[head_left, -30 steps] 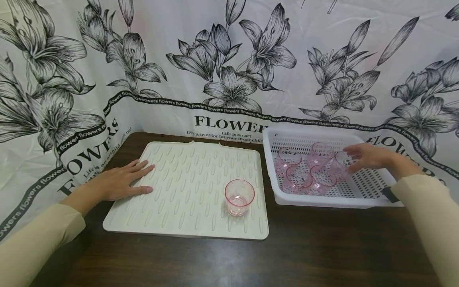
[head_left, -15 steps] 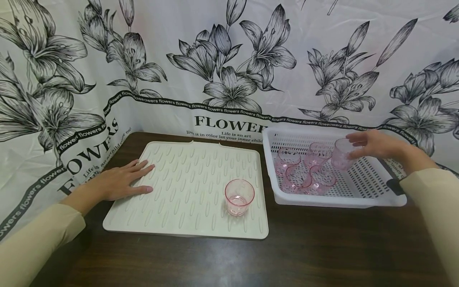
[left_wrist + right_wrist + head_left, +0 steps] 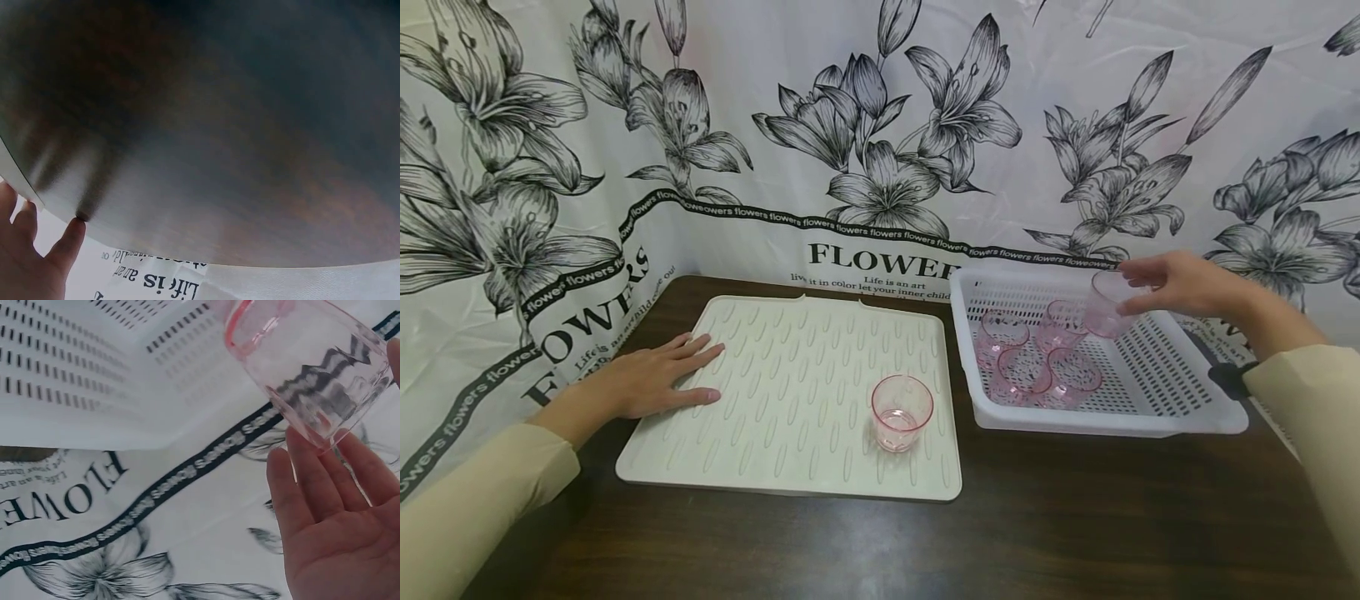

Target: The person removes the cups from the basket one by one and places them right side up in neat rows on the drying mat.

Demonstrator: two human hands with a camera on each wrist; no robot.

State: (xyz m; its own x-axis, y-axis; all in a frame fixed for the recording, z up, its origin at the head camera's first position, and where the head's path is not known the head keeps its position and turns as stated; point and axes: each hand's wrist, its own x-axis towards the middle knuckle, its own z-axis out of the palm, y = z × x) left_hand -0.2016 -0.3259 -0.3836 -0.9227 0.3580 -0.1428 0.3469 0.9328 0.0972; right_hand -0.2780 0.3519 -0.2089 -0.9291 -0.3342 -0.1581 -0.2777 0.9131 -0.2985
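My right hand (image 3: 1183, 286) pinches a clear pink drinking glass (image 3: 1108, 307) between thumb and fingers, over the back right part of a white perforated basket (image 3: 1165, 421). In the right wrist view the glass (image 3: 319, 369) is tilted, its pink rim toward the basket. Several like glasses (image 3: 1022, 371) stand together in the basket's left half. My left hand (image 3: 643, 379) lies spread, palm down, on the left edge of a cream ribbed drying mat (image 3: 775, 383). One pink glass (image 3: 901, 414) stands upright near the mat's right edge.
Mat and basket sit side by side on a dark wooden table (image 3: 880, 546). A white curtain (image 3: 715, 108) with black flower prints hangs right behind them. A dark band (image 3: 1232, 379) shows at the right wrist, beside the basket's right rim.
My right hand has lifted the pink glass up from among the others in the basket, toward the back rim. The left hand and the glass on the mat have stayed put.
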